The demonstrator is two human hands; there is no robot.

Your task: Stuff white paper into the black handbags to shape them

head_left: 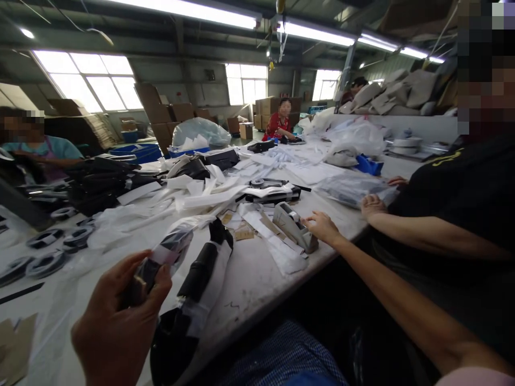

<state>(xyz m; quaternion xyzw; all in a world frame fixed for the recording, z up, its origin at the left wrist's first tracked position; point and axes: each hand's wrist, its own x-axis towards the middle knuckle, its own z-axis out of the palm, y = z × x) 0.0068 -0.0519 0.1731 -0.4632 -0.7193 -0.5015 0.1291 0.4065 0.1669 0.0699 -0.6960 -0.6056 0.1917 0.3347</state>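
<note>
My left hand (pixel 120 316) grips a dark, narrow item in a clear plastic wrapper (pixel 171 249) with a pale band around it, raised over the table's near left part. The wrapper's far end trails away from me. Across the table edge, my right hand (pixel 322 228) reaches a grey tape dispenser (pixel 295 228). Its thumb and index finger are pinched at the dispenser's side; whatever lies between them is too small to make out. Beside my left hand lies a long black bundle (pixel 199 273) partly wrapped in white sheeting.
Paper scraps and cardboard pieces (pixel 245 235) lie by the dispenser. Black rolled straps (pixel 46 262) sit at the left, near a black pile (pixel 100 182). White foam strips (pixel 213 198) cover the middle. At the right, a co-worker's hand (pixel 373 206) rests on a plastic-bagged item (pixel 350 187).
</note>
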